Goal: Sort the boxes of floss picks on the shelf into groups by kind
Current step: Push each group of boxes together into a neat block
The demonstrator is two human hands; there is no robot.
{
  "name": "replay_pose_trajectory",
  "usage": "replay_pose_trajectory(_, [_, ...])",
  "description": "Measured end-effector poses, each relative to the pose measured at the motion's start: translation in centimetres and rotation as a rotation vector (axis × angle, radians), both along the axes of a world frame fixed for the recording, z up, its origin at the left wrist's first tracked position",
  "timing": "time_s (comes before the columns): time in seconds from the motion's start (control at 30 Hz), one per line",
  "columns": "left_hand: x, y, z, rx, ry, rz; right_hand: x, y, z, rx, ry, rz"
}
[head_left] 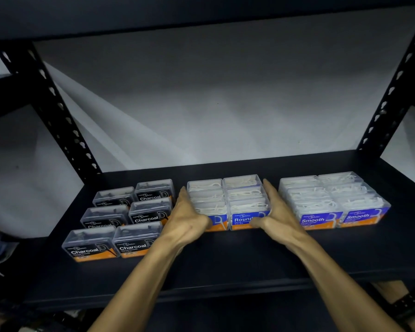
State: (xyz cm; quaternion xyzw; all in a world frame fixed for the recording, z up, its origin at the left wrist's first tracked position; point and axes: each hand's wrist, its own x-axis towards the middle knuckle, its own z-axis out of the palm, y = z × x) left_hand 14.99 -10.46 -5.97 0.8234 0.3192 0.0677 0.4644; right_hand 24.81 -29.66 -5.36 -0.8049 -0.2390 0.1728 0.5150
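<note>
I am pressing my left hand (189,216) and right hand (274,215) — fingers straight, flat — against the Round boxes (246,202) between Charcoal boxes (132,212) and Smooth boxes (333,200) on the shelf (225,259).

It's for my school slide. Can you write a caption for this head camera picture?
Two hands, left and right, press on the sides of the Round boxes, between Charcoal boxes and Smooth boxes.

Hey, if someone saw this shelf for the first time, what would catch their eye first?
Two bare hands, the left hand and the right hand, press straight fingers against the sides of the middle block of Round boxes. To its left stand the black Charcoal boxes in looser rows, and to its right a tight block of blue Smooth boxes, all on the dark shelf.
</note>
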Motion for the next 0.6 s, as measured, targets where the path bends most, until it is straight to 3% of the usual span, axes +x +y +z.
replay_pose_trajectory(0.6, [-0.3,-0.3,-0.1,-0.070,-0.143,-0.048,0.3,0.2,-1.6,0.095,0.029,-0.018])
